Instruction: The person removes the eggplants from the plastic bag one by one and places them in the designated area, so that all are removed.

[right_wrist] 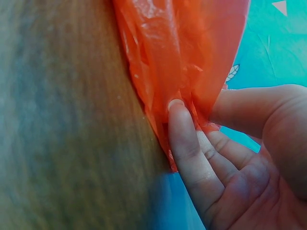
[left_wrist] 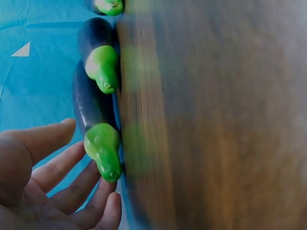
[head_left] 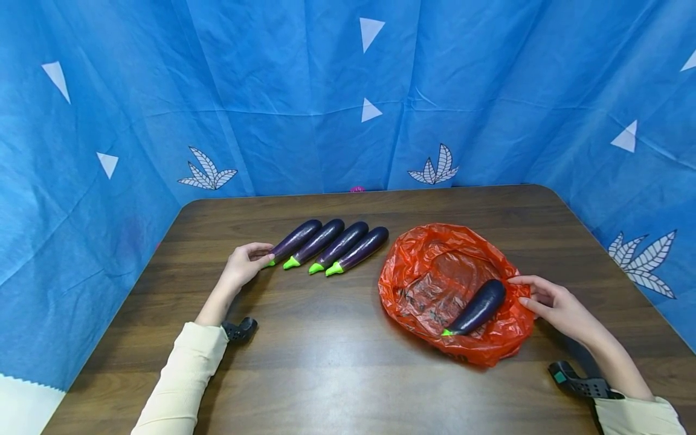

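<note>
Four eggplants, dark purple with bright green stem ends, lie side by side at a slant on the table. My left hand is at the stem end of the leftmost eggplant. In the left wrist view, its fingers reach along the eggplant's far side, while the thumb stands apart from it. A red plastic bag lies spread wide on the right, with another eggplant inside. My right hand pinches the bag's right edge; the right wrist view shows the gathered plastic between thumb and fingers.
The brown wooden table has rounded far corners. Behind it and along both sides hangs a blue cloth with white triangles and leaf prints. A black camera band sits on each wrist.
</note>
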The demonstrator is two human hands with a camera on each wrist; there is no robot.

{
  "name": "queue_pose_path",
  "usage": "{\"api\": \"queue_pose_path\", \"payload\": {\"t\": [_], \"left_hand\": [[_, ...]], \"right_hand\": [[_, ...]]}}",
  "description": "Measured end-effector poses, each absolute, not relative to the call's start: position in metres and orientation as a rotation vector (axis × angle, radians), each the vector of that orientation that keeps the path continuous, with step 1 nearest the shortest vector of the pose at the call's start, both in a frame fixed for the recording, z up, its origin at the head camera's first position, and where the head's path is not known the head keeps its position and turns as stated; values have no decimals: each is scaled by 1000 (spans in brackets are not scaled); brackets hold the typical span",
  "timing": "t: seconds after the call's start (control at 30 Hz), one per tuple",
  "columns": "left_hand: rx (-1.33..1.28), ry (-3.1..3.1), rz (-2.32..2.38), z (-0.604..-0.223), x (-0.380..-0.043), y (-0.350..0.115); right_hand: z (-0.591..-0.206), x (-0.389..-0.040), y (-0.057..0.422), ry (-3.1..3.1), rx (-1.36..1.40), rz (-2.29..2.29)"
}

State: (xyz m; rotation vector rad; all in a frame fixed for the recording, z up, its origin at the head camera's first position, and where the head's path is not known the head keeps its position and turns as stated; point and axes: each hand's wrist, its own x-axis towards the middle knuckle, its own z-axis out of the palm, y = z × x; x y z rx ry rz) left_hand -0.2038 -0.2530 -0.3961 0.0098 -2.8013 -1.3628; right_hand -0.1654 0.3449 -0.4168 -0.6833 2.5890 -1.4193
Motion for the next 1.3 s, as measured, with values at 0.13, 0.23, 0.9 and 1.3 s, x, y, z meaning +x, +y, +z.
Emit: {"api": "queue_pose_path", "payload": {"t": [0.13, 0.23, 0.9, 1.3], "left_hand": [[-16, -2776, -1205, -390, -205, -246], [-46, -2743, -1114, -381, -207, -236], [-481, -2479, -1232, -336, -196, -108], [-942, -2575, -1236, -348, -176, 4]], "right_hand": [[-417, -166, 345, 2582, -677, -1423], [-418, -166, 346, 2577, -672, -1427], [-419, -166, 346, 2595, -676, -1422], [-418, -167, 346, 2593, -704, -1426]]}}
